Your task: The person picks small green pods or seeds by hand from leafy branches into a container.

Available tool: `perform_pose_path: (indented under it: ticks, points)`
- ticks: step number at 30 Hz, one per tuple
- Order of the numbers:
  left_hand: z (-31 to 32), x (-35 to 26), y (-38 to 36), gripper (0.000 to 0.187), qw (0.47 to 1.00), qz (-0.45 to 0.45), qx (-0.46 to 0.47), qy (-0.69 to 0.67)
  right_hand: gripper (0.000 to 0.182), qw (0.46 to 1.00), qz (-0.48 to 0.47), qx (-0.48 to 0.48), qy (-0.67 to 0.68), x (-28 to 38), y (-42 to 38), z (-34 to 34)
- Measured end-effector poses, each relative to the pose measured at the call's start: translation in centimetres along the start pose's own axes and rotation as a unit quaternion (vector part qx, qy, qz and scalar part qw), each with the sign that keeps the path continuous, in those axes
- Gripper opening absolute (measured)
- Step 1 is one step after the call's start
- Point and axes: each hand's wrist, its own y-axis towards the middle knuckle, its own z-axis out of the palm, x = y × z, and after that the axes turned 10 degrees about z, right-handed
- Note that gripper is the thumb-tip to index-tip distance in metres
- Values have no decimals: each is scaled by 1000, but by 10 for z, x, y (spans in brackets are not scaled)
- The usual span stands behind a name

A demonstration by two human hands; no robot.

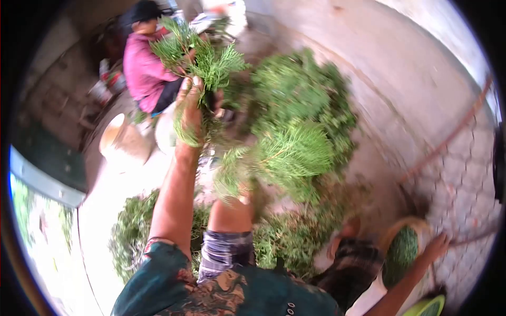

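My left hand is raised in front of me, fingers closed around feathery green sprigs that look like cypress. Strands of the same greenery trail down past the wrist. Beyond my bent knee, a larger blurred green frond lies against a big heap of cut greenery. At the lower right, my right hand is by the rim of a tub holding finely cut green bits. Its fingers look apart, with nothing visible in them.
Someone in a pink shirt and dark cap sits at the upper left. Near that person stands a pale bucket. More loose greenery covers the floor around my legs. A green-rimmed container shows at the bottom right.
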Motion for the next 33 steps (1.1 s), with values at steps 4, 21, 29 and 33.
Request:
perform_pose_path:
  ticks: [4,21,29,33]
  points:
    - [-32,-6,9,39,967,87,-25,-240,47,896,-30,413,-163,-29,-70,-31]
    - [-118,-16,-22,48,863,124,3,-489,27,805,-45,488,335,302,-70,-156]
    - [-496,-52,-94,43,904,-108,-342,-232,25,700,59,616,356,323,-101,-179]
    - [-590,-77,-208,38,842,-233,-468,-133,23,677,31,653,339,306,-111,-164]
